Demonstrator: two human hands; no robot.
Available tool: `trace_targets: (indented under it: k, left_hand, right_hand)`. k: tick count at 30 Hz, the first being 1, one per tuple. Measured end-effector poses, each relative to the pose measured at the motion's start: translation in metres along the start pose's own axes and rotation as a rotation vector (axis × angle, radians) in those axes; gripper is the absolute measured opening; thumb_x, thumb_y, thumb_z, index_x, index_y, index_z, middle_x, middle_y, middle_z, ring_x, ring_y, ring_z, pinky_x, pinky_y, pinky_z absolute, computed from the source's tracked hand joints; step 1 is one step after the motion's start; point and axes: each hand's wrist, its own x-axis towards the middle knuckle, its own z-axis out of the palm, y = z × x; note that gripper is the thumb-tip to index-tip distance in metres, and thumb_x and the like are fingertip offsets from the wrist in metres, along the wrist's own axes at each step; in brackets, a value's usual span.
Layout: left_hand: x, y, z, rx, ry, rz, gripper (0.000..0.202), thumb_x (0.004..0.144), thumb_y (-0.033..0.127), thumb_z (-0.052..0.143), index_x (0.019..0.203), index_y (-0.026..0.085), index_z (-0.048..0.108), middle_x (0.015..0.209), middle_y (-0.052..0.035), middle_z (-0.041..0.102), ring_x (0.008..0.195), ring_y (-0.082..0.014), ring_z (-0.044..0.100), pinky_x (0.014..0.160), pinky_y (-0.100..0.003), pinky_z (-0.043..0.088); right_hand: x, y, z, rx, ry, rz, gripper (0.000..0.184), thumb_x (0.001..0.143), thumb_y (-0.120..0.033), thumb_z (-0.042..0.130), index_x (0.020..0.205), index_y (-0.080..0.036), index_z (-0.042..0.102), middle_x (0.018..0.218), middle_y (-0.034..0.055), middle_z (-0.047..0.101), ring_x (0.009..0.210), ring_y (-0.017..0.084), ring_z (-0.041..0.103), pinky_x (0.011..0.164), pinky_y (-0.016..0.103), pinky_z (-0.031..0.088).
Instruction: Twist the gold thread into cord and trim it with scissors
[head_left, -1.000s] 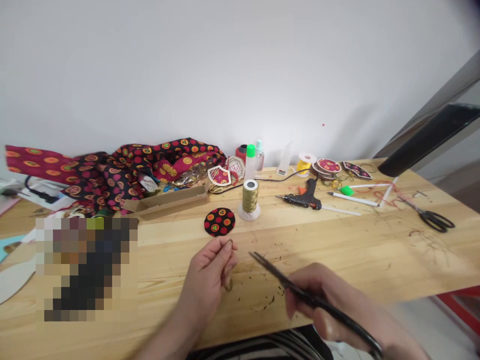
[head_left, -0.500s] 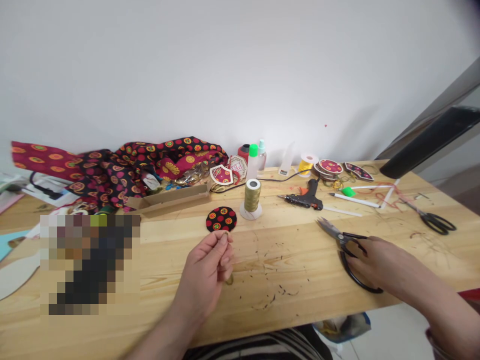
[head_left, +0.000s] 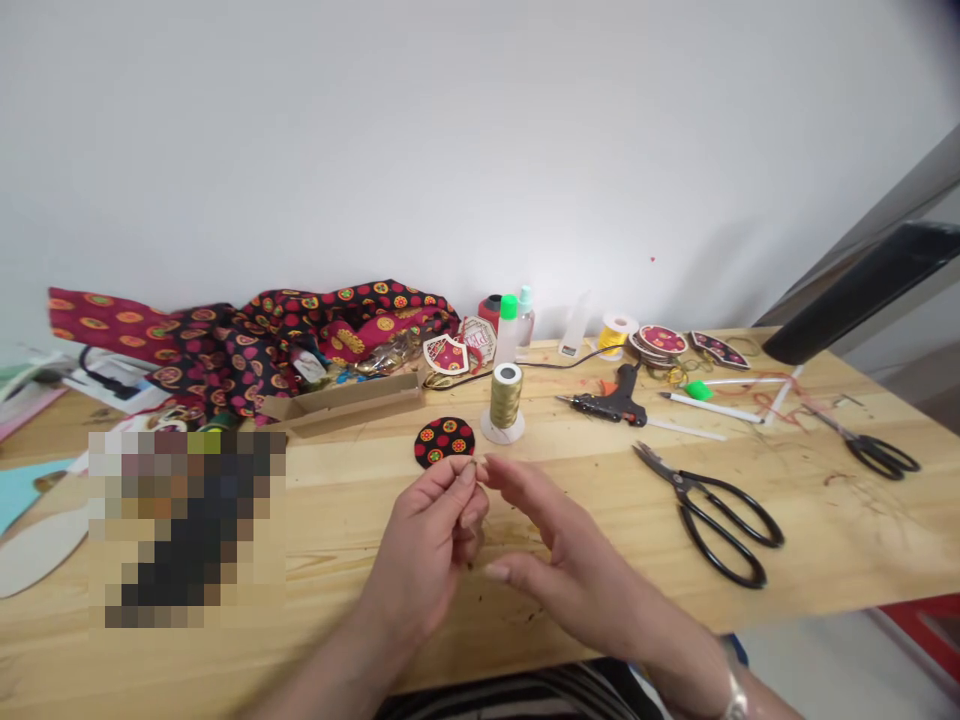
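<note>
My left hand [head_left: 431, 535] is closed in a pinch, thumb against index finger, on a bit of gold thread that is mostly hidden by the fingers. Close on its right, my right hand [head_left: 559, 550] is open, thumb spread from the fingers, its fingertips by the left fingertips. Just beyond them lies a round black fabric disc [head_left: 445, 440] with red and yellow flowers. A cone of gold thread [head_left: 506, 398] stands upright behind the hands. Large black-handled scissors [head_left: 697, 490] lie on the table to the right, blades slightly apart.
A black glue gun [head_left: 611, 398], a white pen [head_left: 709, 406] and smaller scissors [head_left: 874, 450] lie to the right. Patterned cloth [head_left: 300, 330] is heaped behind a cardboard tray [head_left: 349, 402]. Bottles [head_left: 508, 330] stand by the wall. Dark scraps litter the wooden table [head_left: 337, 540].
My right hand has let go of the large scissors and moved left to my left hand. The scissors now lie on the table. My left hand keeps its pinch.
</note>
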Motion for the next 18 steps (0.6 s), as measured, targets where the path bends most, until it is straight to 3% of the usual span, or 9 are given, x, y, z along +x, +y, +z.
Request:
trace_targets:
  k: [2, 5, 12, 18]
  left_hand:
    - [-0.002, -0.001, 0.0, 0.004, 0.026, 0.015, 0.013, 0.082, 0.028, 0.06, 0.075, 0.018, 0.055, 0.049, 0.0086, 0.036, 0.042, -0.0047, 0.022, 0.039, -0.016, 0.019]
    - [-0.002, -0.005, -0.001, 0.001, 0.058, 0.045, 0.013, 0.079, 0.029, 0.063, 0.075, 0.018, 0.057, 0.05, 0.0086, 0.037, 0.043, -0.0051, 0.026, 0.039, -0.016, 0.021]
    - [-0.003, -0.013, 0.0, 0.012, 0.042, 0.048, 0.015, 0.078, 0.031, 0.065, 0.075, 0.018, 0.059, 0.054, 0.0065, 0.045, 0.046, -0.0053, 0.035, 0.042, -0.016, 0.026]
    - [-0.001, -0.014, -0.006, 0.069, 0.033, 0.081, 0.014, 0.08, 0.03, 0.064, 0.075, 0.017, 0.062, 0.06, 0.0042, 0.054, 0.047, -0.0054, 0.037, 0.043, -0.017, 0.028]
  right_hand:
    - [0.004, -0.001, 0.01, -0.056, 0.115, -0.059, 0.06, 0.08, -0.021, 0.066, 0.132, -0.031, 0.039, 0.131, 0.0034, 0.047, 0.122, 0.017, 0.044, 0.104, 0.035, 0.039]
    - [0.006, -0.002, 0.012, -0.179, 0.261, -0.184, 0.046, 0.078, -0.018, 0.068, 0.12, -0.029, 0.052, 0.11, 0.0026, 0.056, 0.105, 0.017, 0.051, 0.091, 0.033, 0.045]
    - [0.005, 0.001, 0.017, -0.33, 0.267, -0.384, 0.026, 0.08, -0.013, 0.064, 0.102, -0.026, 0.061, 0.088, 0.0027, 0.061, 0.082, 0.018, 0.05, 0.076, 0.038, 0.045]
    - [0.005, -0.004, 0.014, -0.305, 0.271, -0.37, 0.019, 0.08, -0.006, 0.06, 0.083, -0.025, 0.066, 0.081, 0.0009, 0.059, 0.081, 0.017, 0.046, 0.075, 0.035, 0.044]
